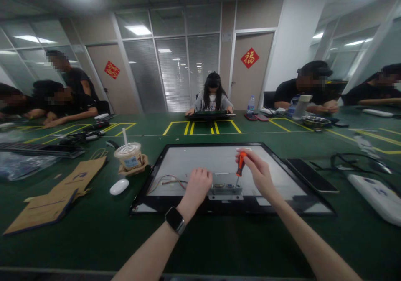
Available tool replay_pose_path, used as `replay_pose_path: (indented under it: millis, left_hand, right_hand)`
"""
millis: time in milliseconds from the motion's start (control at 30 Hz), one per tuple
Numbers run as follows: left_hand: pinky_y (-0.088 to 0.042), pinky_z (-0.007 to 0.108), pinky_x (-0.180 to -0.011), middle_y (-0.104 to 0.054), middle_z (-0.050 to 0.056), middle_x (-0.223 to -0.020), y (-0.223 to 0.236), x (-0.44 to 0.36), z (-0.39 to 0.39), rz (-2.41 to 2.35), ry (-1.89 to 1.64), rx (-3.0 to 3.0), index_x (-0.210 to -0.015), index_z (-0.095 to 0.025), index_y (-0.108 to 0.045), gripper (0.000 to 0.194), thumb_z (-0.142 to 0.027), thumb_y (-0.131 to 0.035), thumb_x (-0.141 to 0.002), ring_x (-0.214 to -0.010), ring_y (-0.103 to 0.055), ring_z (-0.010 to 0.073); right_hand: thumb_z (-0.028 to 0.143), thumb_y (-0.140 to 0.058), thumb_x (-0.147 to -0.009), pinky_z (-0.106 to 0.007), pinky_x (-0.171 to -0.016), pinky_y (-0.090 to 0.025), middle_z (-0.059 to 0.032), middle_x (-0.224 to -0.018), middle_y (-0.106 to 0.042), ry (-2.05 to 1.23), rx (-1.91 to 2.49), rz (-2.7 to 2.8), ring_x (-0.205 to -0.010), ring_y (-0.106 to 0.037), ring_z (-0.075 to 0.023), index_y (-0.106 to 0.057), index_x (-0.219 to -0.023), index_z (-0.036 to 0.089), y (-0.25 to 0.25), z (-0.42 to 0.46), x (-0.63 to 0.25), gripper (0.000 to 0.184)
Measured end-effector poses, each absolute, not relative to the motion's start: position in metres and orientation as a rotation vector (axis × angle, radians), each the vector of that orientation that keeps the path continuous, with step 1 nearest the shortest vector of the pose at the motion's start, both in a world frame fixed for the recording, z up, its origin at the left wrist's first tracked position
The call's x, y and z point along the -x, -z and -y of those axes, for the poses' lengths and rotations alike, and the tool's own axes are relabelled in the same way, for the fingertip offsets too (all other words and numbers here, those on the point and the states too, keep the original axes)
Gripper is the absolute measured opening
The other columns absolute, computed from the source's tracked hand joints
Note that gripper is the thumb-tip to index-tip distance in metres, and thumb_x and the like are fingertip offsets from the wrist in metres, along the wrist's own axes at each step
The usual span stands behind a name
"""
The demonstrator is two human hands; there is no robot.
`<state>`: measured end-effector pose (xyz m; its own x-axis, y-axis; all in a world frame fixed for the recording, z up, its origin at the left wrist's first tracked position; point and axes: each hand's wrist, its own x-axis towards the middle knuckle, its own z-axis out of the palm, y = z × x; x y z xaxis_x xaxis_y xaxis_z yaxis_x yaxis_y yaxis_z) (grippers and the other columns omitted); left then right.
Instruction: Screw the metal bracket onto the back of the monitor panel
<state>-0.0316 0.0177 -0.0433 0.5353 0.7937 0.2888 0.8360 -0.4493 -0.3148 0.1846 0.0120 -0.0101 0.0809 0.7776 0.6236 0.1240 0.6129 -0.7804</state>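
Observation:
A large flat display panel (188, 157) with a black frame and a pale back lies on the green table in front of me. Near its front edge sits a metal bracket (226, 190) with ports or parts along it. My right hand (255, 166) grips an orange and black screwdriver (240, 164), its shaft pointing down at the right part of the bracket. My left hand (198, 182) rests by the bracket's left end with fingers curled; whatever they hold is hidden. Thin coloured wires (171, 180) run over the panel to the left of that hand.
Left of the panel are a drink cup (128, 155) with a straw, a white oval case (119, 187) and a brown paper bag (59, 193). On the right lie a black phone (310, 174) and a white device (374, 197). Across the table a person handles a dark panel (209, 116).

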Motion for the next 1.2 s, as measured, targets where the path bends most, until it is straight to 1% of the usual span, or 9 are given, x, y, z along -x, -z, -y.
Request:
replay_pose_path:
  millis: [133,300,600,767,933,1000,1067,1133,1200]
  left_hand:
    - [-0.049,0.036,-0.071,-0.065,0.011,-0.086,0.044,0.026,-0.011,1.249,0.202,2.237,-0.092,-0.010,-0.063,0.009,-0.006,-0.061,-0.085,-0.083,-0.063,0.0256]
    - [-0.047,0.035,-0.067,-0.064,0.011,-0.085,0.050,0.023,-0.010,1.272,0.233,2.137,-0.094,-0.008,-0.064,0.011,-0.007,-0.062,-0.084,-0.078,-0.061,0.0247]
    - [-0.047,0.036,-0.071,-0.064,0.013,-0.089,0.046,0.022,-0.008,1.300,0.160,2.189,-0.101,-0.008,-0.065,0.018,-0.004,-0.055,-0.087,-0.082,-0.061,0.0244]
    - [-0.048,0.035,-0.070,-0.065,0.014,-0.090,0.044,0.020,-0.007,1.336,0.139,2.205,-0.101,-0.008,-0.065,0.020,-0.002,-0.052,-0.088,-0.082,-0.061,0.0245]
    - [-0.050,0.038,-0.073,-0.068,0.016,-0.094,0.043,0.016,-0.007,1.422,0.108,2.180,-0.106,-0.006,-0.066,0.024,-0.002,-0.051,-0.087,-0.083,-0.064,0.0261]
    - [-0.051,0.045,-0.084,-0.068,0.020,-0.100,0.043,0.016,-0.007,1.442,0.114,2.184,-0.110,-0.003,-0.066,0.027,-0.003,-0.049,-0.088,-0.094,-0.065,0.0302]
    - [-0.043,0.054,-0.101,-0.066,0.024,-0.116,0.044,0.017,-0.007,1.419,0.146,2.187,-0.118,-0.004,-0.064,0.034,-0.002,-0.046,-0.089,-0.117,-0.059,0.0349]
    - [-0.030,0.059,-0.114,-0.058,0.022,-0.135,0.044,0.016,-0.007,1.388,0.183,2.194,-0.128,-0.007,-0.061,0.045,-0.001,-0.044,-0.087,-0.139,-0.041,0.0354]
    - [-0.020,0.060,-0.120,-0.050,0.016,-0.146,0.044,0.014,-0.005,1.392,0.213,2.211,-0.136,-0.013,-0.056,0.056,0.000,-0.043,-0.083,-0.149,-0.021,0.0326]
  right_hand:
    - [0.043,-0.061,-0.089,-0.040,-0.083,-0.055,-0.0057,-0.094,-0.071,-0.638,0.809,1.418,-0.089,-0.068,-0.0231,-0.067,-0.113,0.025,0.014,-0.014,-0.184,0.030]
    - [0.039,-0.070,-0.083,-0.036,-0.079,-0.056,-0.0040,-0.094,-0.066,-0.582,0.818,1.419,-0.083,-0.064,-0.0193,-0.070,-0.106,0.025,0.015,-0.016,-0.183,0.027]
    - [0.042,-0.061,-0.089,-0.034,-0.073,-0.056,-0.0049,-0.093,-0.063,-0.513,0.831,1.405,-0.079,-0.062,-0.0186,-0.071,-0.101,0.024,0.006,-0.009,-0.183,0.024]
    - [0.042,-0.068,-0.084,-0.039,-0.079,-0.057,-0.0051,-0.091,-0.068,-0.565,0.834,1.383,-0.083,-0.066,-0.0211,-0.071,-0.103,0.023,0.008,-0.011,-0.183,0.026]
    - [0.039,-0.072,-0.080,-0.038,-0.076,-0.058,-0.0043,-0.091,-0.067,-0.535,0.837,1.365,-0.080,-0.066,-0.0198,-0.072,-0.100,0.024,0.008,-0.012,-0.181,0.024]
    - [0.038,-0.073,-0.079,-0.038,-0.075,-0.058,-0.0041,-0.091,-0.067,-0.530,0.835,1.366,-0.080,-0.065,-0.0199,-0.072,-0.098,0.024,0.007,-0.012,-0.180,0.024]
    - [0.038,-0.073,-0.079,-0.038,-0.075,-0.059,-0.0040,-0.091,-0.066,-0.532,0.829,1.366,-0.080,-0.065,-0.0196,-0.072,-0.098,0.024,0.007,-0.011,-0.179,0.023]
    - [0.038,-0.073,-0.079,-0.038,-0.076,-0.058,-0.0038,-0.090,-0.066,-0.533,0.830,1.361,-0.079,-0.065,-0.0191,-0.071,-0.098,0.024,0.007,-0.011,-0.179,0.023]
    - [0.039,-0.074,-0.079,-0.038,-0.076,-0.058,-0.0039,-0.091,-0.066,-0.537,0.840,1.351,-0.079,-0.065,-0.0192,-0.071,-0.098,0.024,0.007,-0.012,-0.179,0.024]
